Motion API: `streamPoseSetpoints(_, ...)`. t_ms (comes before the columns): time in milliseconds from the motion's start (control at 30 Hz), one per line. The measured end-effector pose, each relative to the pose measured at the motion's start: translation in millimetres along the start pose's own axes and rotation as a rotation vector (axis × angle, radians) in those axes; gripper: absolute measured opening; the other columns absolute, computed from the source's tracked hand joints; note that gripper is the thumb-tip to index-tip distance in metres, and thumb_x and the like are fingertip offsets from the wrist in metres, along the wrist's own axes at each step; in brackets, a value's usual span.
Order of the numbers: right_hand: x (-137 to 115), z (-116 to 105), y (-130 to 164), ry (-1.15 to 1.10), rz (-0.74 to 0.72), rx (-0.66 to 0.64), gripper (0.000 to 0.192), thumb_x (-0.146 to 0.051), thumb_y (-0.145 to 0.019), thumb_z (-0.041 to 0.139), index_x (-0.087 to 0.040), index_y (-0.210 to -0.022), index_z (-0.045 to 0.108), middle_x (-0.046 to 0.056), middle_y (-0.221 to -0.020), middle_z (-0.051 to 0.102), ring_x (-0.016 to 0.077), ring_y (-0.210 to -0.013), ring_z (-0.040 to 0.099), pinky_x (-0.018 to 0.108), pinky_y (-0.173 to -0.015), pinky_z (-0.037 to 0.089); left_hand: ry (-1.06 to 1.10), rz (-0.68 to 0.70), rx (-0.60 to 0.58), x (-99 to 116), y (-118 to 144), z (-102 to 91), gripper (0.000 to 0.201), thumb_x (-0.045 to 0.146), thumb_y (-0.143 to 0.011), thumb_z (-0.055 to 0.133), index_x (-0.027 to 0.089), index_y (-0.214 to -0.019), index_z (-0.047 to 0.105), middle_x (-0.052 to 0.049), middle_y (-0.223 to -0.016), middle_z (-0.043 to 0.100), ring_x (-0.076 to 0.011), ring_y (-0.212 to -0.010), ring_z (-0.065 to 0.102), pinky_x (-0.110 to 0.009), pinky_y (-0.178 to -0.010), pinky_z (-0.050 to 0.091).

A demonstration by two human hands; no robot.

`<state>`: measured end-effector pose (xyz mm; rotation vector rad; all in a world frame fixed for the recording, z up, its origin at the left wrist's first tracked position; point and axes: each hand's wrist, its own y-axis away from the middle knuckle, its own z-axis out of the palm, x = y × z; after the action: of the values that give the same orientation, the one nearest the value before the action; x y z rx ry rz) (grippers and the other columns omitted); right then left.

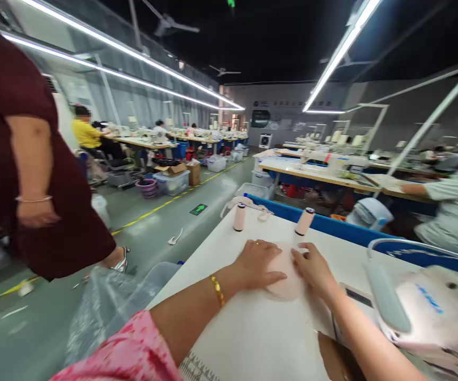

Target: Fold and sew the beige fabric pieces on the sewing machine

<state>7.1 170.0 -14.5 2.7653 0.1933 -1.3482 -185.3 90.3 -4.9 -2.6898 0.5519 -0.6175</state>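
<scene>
A pale pink fabric piece point(286, 280) lies on the white sewing table point(232, 333). My left hand point(256, 264) rests flat on its left part with the fingers stretched out and the thumb spread. At the right edge of the fabric, my right hand point(314, 270) has its fingers bent, with thumb and forefinger close together on the edge. Just beyond my hands stand two pale pink thread spools, a left spool point(239, 218) and a tilted right spool point(304, 222). A pale strip of fabric point(266, 212) lies near the far corner.
A sewing machine head point(431, 301) occupies the table's right side. A blue trough point(344, 230) runs along the far edge. Clear plastic point(106, 301) hangs at the left. One person in a dark red dress point(66, 211) is in the aisle; another person point(455, 206) sits at right.
</scene>
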Motion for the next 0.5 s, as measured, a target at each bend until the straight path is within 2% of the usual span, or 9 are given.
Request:
streamPoseSetpoints(133, 11, -16, 22, 0.138, 0.019, -0.001, 0.071, -0.058, -0.089, 0.049, -0.014, -0.144, 0.046, 0.012, -0.091, 0.074, 0.0328, -0.075, 0.071, 0.041, -0.065, 0.048, -0.058, -0.052, -0.11, -5, 7, 6.6, 0.075, 0.069, -0.088, 0.068, 0.024, -0.146, 0.057, -0.013, -0.157, 0.055, -0.035, -0.145, 0.049, -0.053, -0.116, 0.038)
streamPoseSetpoints(233, 32, -29, 53, 0.281, -0.103, 0.041, 0.07, -0.061, -0.088, 0.047, -0.019, -0.145, 0.047, 0.014, -0.107, 0.073, 0.0317, -0.078, 0.072, 0.043, -0.067, 0.051, -0.091, -0.076, -0.104, -4, 6, 7.1, 0.077, 0.07, -0.087, 0.069, 0.025, -0.148, 0.055, -0.014, -0.158, 0.053, -0.0342, -0.146, 0.048, -0.051, -0.116, 0.039)
streamPoseSetpoints(300, 49, -40, 88, 0.296, -0.261, 0.074, 0.063, -0.057, -0.089, 0.05, -0.021, -0.14, 0.052, 0.015, -0.114, 0.071, 0.0317, -0.085, 0.072, 0.044, -0.076, 0.054, -0.101, -0.068, -0.058, 3, 7, 4.0, 0.074, 0.066, -0.085, 0.073, 0.026, -0.146, 0.058, -0.013, -0.154, 0.058, -0.0343, -0.141, 0.054, -0.05, -0.114, 0.042)
streamPoseSetpoints(367, 64, -56, 131, 0.299, -0.456, 0.101, 0.044, -0.046, -0.094, 0.053, -0.027, -0.133, 0.057, 0.012, -0.112, 0.072, 0.0311, -0.092, 0.071, 0.043, -0.081, 0.055, -0.086, -0.037, 0.028, 13, 8, -1.3, 0.067, 0.059, -0.086, 0.072, 0.025, -0.142, 0.06, -0.014, -0.149, 0.062, -0.0361, -0.138, 0.056, -0.051, -0.116, 0.04)
streamPoseSetpoints(467, 78, -83, 190, 0.413, -0.721, -0.004, 0.024, -0.021, -0.096, 0.052, -0.028, -0.115, 0.065, 0.008, -0.11, 0.072, 0.0266, -0.096, 0.068, 0.037, -0.083, 0.053, 0.006, 0.071, 0.192, 17, 3, -8.0, 0.053, 0.052, -0.097, 0.055, 0.021, -0.141, 0.059, -0.019, -0.148, 0.06, -0.0428, -0.141, 0.051, -0.062, -0.119, 0.033)
streamPoseSetpoints(500, 82, -93, 204, 0.461, -0.747, -0.032, 0.021, -0.017, -0.095, 0.052, -0.025, -0.109, 0.065, 0.009, -0.108, 0.072, 0.0247, -0.093, 0.067, 0.035, -0.08, 0.052, 0.045, 0.124, 0.259, 13, -2, -7.7, 0.049, 0.05, -0.098, 0.053, 0.025, -0.14, 0.058, -0.014, -0.146, 0.061, -0.042, -0.138, 0.053, -0.064, -0.118, 0.033)
